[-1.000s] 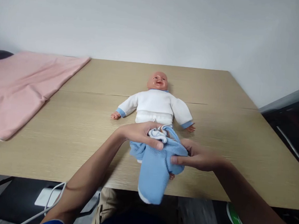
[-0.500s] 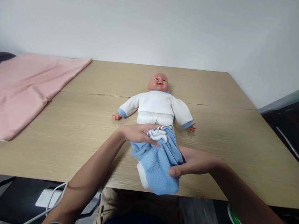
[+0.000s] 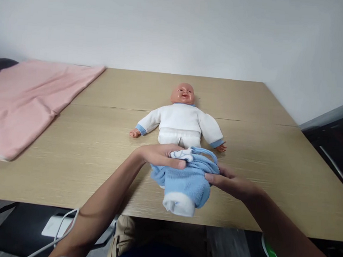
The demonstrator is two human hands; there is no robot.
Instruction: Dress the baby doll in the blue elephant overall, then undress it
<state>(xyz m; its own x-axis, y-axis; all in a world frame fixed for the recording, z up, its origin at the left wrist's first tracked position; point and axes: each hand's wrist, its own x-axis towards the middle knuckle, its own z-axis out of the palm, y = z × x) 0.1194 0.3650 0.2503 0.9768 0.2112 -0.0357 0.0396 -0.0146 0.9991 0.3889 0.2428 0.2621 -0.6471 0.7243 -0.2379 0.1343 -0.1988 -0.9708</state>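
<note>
We see a bunched blue garment point(image 3: 186, 181), white cuff toward us, hiding the lower legs of a white-clad doll point(image 3: 180, 118) lying face-up, 2 arms spread.

Passage is offered over the tabletop point(image 3: 98, 150) between the pink cloth point(image 3: 33, 105) and the baby doll point(image 3: 181, 117). From above, the doll's legs are obstructed by the blue terry garment point(image 3: 188, 181), the left hand point(image 3: 160, 155) and the right hand point(image 3: 232, 184).

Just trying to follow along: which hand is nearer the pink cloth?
Left. The left hand is apart from the pink cloth, to its right; the right hand is farther right.
</note>
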